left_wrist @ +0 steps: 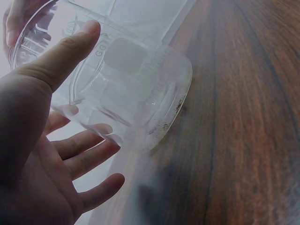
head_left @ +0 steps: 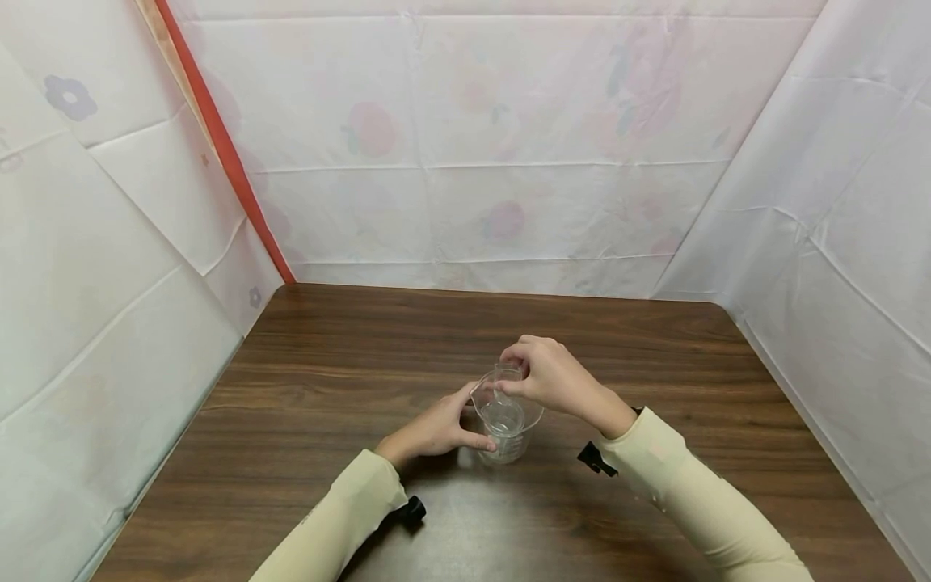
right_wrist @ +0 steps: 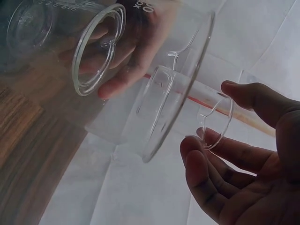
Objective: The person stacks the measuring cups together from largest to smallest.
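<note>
A large clear glass beaker (head_left: pixel 513 446) stands on the table with printed marks on its side. Thumb and fingers of my left hand (head_left: pixel 441 424) hold it from the left, the thumb on the near side. Inside sits a smaller glass beaker, its rim (right_wrist: pixel 80 83) plain in the right wrist view. Above that one, my right hand (head_left: pixel 554 377) pinches a still smaller glass beaker (right_wrist: pixel 157 105) near its spouted rim, fingertips on opposite sides. This smallest beaker points base-first into the large beaker's mouth, part of it within the rim.
The dark wood-grain table (head_left: pixel 349 364) spreads around the beakers. White printed sheets (head_left: pixel 465 162) rise behind it and along both sides. A red strip (head_left: pixel 225 153) runs down the back left corner. Black straps (head_left: pixel 596 459) hang at both sleeves.
</note>
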Tool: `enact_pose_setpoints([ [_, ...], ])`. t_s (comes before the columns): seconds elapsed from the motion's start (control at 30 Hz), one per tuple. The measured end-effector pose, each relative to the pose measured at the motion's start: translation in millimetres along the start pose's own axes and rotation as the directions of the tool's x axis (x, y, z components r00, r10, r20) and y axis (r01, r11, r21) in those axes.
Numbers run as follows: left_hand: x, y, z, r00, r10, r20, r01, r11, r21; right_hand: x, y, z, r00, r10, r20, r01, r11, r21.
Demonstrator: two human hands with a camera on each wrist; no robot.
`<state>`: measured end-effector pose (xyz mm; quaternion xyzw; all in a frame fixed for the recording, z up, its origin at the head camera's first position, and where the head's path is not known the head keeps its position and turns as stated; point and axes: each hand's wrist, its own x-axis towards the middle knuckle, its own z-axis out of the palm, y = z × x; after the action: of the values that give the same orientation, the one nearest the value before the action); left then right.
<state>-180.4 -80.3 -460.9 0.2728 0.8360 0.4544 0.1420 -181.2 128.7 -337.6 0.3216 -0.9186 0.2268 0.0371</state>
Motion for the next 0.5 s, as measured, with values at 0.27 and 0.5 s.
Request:
enact_pose_setpoints([
  [0.27, 1.8, -1.2, 0.4, 1.0, 0.013, -0.007, -0.012, 1.0, 0.021, 0.1, -2.0, 3.7, 0.998, 0.018, 0.065, -0.018, 1.0, -0.002],
  [0.5, 1.6, -2.7, 0.8, 0.999, 0.032, -0.011, -0.031, 0.999, 0.024, -0.7, -0.9, 5.4, 0.994, 0.028, 0.102, -0.029, 1.0, 0.006],
])
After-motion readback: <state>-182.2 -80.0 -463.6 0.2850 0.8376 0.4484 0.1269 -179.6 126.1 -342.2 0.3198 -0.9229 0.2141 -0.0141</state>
